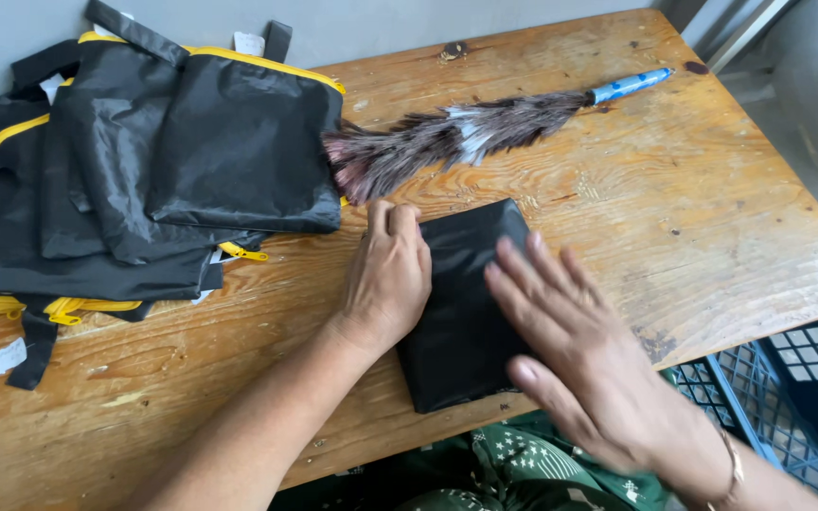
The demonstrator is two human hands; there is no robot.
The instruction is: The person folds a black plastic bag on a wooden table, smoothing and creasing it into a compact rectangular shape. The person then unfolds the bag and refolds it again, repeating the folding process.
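Both hands lie flat, gripping nothing: left hand [388, 274] and right hand [570, 350] press the folded black fabric square [461, 322], lower centre; even pressure should keep edges aligned.

Folded bag [466, 303] lies flat on the worktop [693, 208], near edge, about centre. Left hand [385, 279] rests on its left side, right hand [579, 360] over its right side. Feather duster [447, 142] lies just beyond the bag, handle toward far right, feathers touching the pile of bags [134, 170] at far left. Crate [788, 378] sits below the worktop, near right.
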